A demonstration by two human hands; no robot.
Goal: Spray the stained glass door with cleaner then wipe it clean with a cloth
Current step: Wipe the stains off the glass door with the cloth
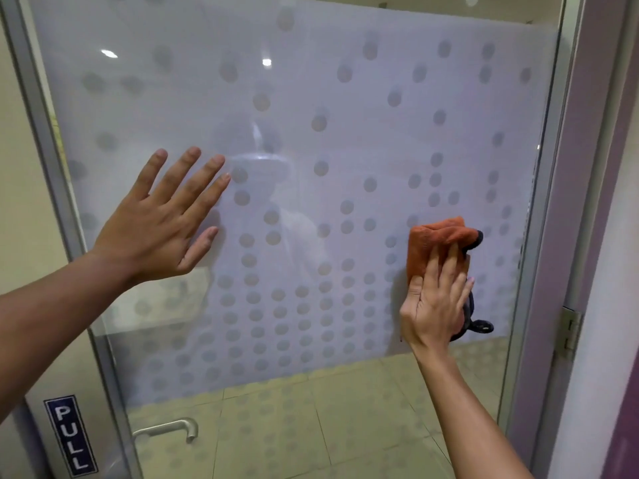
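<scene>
The glass door (311,98) fills the view, covered by a frosted film with a pattern of round dots; its lower strip is clear glass. My right hand (434,299) presses an orange cloth (435,236) with dark trim flat against the right part of the glass. My left hand (162,219) rests flat on the left part of the glass, fingers spread, holding nothing. No spray bottle is in view.
A grey metal frame (48,140) borders the door on the left, with a blue PULL sign (71,433) and a metal handle (169,430) low down. A hinge (568,331) and purple wall (601,202) stand at the right. Tiled floor shows through the clear strip.
</scene>
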